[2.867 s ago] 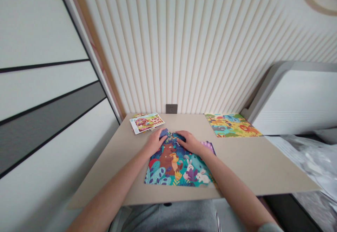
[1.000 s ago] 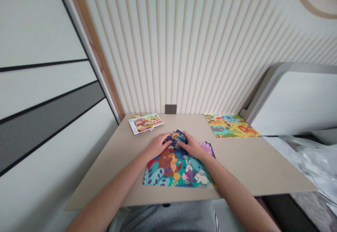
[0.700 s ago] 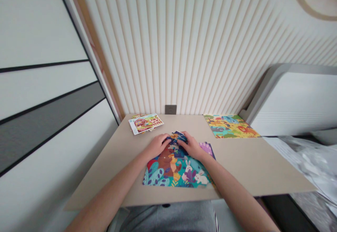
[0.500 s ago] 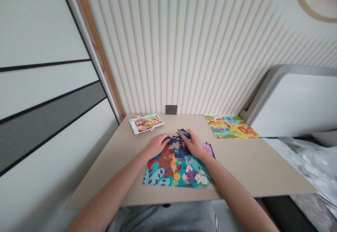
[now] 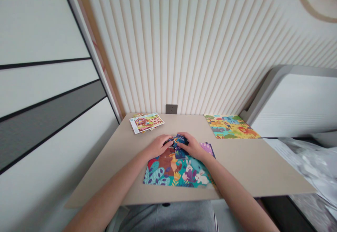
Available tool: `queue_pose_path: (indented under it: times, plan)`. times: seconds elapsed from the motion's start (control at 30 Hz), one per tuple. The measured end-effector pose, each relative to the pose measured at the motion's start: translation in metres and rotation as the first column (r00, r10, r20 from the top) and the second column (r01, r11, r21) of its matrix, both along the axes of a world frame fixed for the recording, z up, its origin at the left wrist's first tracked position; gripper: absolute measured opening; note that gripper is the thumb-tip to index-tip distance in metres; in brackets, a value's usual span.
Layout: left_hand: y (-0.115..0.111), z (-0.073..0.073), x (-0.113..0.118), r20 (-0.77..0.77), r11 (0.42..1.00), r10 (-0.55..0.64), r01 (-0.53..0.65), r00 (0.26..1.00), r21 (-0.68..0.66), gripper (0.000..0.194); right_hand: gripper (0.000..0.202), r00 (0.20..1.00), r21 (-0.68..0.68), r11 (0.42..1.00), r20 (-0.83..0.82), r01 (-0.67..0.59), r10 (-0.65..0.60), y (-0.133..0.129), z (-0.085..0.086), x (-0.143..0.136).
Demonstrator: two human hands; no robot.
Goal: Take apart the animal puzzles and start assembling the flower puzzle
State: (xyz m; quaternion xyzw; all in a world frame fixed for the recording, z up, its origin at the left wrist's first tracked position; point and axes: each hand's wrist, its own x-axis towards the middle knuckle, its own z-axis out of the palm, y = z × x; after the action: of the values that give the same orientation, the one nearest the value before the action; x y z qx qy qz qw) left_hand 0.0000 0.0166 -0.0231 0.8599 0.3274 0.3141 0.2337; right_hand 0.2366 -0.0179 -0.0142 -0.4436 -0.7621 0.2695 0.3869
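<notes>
A person's two bare hands meet over the far side of a bright animal puzzle [image 5: 171,170], which lies flat near the middle of the table's [image 5: 252,168] near edge. The left hand [image 5: 159,146] is curled, its thumb and fingers closed on dark blue pieces [image 5: 178,141]; the right hand [image 5: 193,146] grips the same small cluster from the right, thumb on top. How many pieces each hand has is too small to tell. Below them, the puzzle shows a bear, white rabbits and blue leaves, while its far edge is partly hidden by the hands. A purple section [image 5: 206,148] shows just beyond the right wrist; whether it is joined to the rest cannot be told. At far left, cards [image 5: 146,122] with a farm scene lie in a loose pile, and at far right a yellow picture [image 5: 233,126] of animals lies flat near the wall, well apart from the hands. The step in hand appears to be sorting or turning the pieces between the fingertips, above the picture rather than pressed into it. From here, the next move would seem to call for a light pinch on one piece, the others kept together, and a clear view of its edges
</notes>
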Motion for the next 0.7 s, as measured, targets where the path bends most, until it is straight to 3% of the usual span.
queue_pose_path:
  times: [0.1,0.2,0.27,0.37,0.5,0.7]
  plan:
    - [-0.001,-0.002,0.000,-0.017,0.999,-0.016,0.017,1.000,0.037,0.042,0.032,0.999,0.014,1.000,0.037,-0.010,0.010,0.000,0.002,0.002]
    - [-0.001,-0.002,-0.001,0.006,0.996,0.033,-0.033,0.999,0.081,0.072,0.031,0.999,-0.006,0.999,-0.003,0.047,-0.047,0.000,0.007,0.004]
    - [0.000,-0.002,-0.002,0.021,0.992,0.068,-0.069,0.997,0.104,0.079,0.035,0.992,-0.037,0.996,-0.084,0.087,-0.090,0.000,0.010,0.008]
    - [0.004,-0.003,-0.005,0.007,0.989,0.080,-0.080,0.997,0.128,0.059,0.040,0.984,-0.154,0.988,-0.174,-0.006,-0.021,-0.001,0.015,0.016]
    - [0.009,-0.006,-0.010,-0.055,0.981,0.109,-0.098,0.993,0.165,0.035,0.050,0.966,-0.252,0.934,-0.024,-0.255,0.257,-0.007,0.019,0.021]
    - [0.015,-0.011,-0.016,-0.104,0.975,0.109,-0.086,0.989,0.207,0.030,0.076,0.936,-0.134,0.960,0.227,-0.245,0.271,-0.022,0.021,0.012]
